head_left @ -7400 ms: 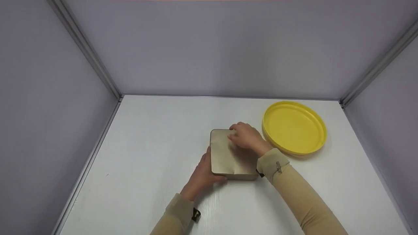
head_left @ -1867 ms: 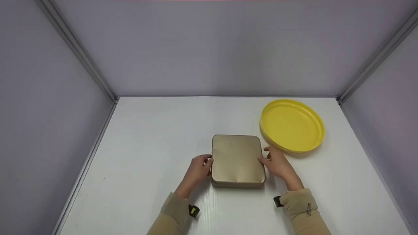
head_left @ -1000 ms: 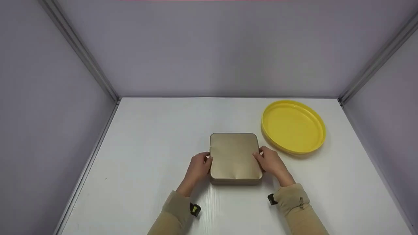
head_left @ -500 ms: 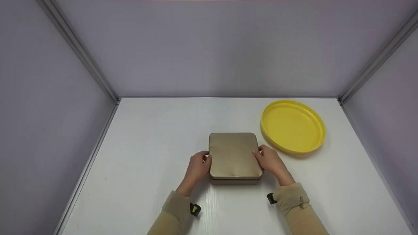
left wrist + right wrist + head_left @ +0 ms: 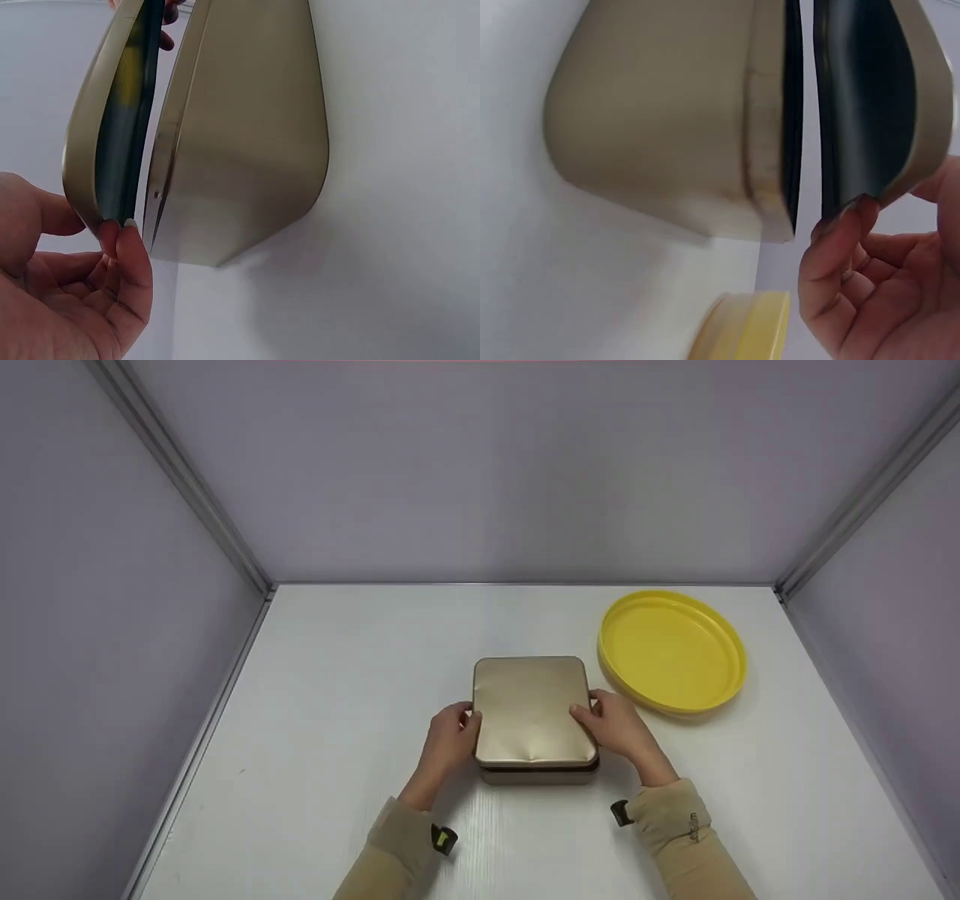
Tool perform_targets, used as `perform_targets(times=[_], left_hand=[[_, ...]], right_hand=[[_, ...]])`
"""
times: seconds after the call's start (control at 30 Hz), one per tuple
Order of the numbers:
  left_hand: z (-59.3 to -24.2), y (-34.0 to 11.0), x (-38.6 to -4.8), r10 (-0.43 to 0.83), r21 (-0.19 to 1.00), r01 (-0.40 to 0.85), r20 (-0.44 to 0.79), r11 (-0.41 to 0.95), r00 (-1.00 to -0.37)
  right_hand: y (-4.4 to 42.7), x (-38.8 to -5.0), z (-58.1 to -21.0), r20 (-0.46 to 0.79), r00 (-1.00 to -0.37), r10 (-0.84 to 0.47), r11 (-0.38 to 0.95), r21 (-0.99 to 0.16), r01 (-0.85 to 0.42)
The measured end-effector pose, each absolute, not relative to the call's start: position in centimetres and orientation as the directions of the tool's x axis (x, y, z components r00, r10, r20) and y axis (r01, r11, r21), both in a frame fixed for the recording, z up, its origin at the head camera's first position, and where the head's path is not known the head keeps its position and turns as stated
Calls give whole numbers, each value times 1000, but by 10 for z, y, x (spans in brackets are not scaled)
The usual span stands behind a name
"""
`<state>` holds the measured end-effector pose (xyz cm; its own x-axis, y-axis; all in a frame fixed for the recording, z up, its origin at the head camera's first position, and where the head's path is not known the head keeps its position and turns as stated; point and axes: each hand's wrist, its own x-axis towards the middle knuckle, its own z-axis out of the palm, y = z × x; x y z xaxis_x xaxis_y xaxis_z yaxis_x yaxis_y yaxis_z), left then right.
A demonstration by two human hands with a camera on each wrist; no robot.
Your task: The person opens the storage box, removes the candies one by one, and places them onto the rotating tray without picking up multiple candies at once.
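Observation:
A gold tin lid with rounded corners is raised just above its tin box. My left hand pinches the lid's left edge, thumb on top and fingers under the rim. On the opposite edge, my right hand pinches it the same way. In the left wrist view a gap shows between the lid and the box. The right wrist view shows the lid's dark inner side, apart from the box, which stands on the table. What the box holds is hidden.
A round yellow tray with a low rim lies at the back right, close to my right hand. The white table is bounded by grey-white panels at the back and both sides.
Earlier the lid sat on the box with my right hand over its top. Both hands then took its side edges, and the lid has risen off the box, shifting slightly left and away.

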<state>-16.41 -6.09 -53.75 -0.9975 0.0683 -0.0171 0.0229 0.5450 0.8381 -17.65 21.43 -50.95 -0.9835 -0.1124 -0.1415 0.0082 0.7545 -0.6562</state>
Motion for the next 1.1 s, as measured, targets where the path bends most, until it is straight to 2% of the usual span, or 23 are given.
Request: perform_targets(times=[0.23,0.57,1.1], left_hand=[[-538,-74,-166,29,820,-3,-24,572,-999],[-535,-101,-168,-40,790,-43,-23,612,-999],[-544,-156,-156,-163,713,-170,-78,680,-983]], right_hand=[[199,-177,-499,-106,-978,-178,750,-659,-65],[162,-178,-491,-50,-981,-185,743,-660,-107],[95,-174,-483,-100,-932,-348,774,-592,-225]])
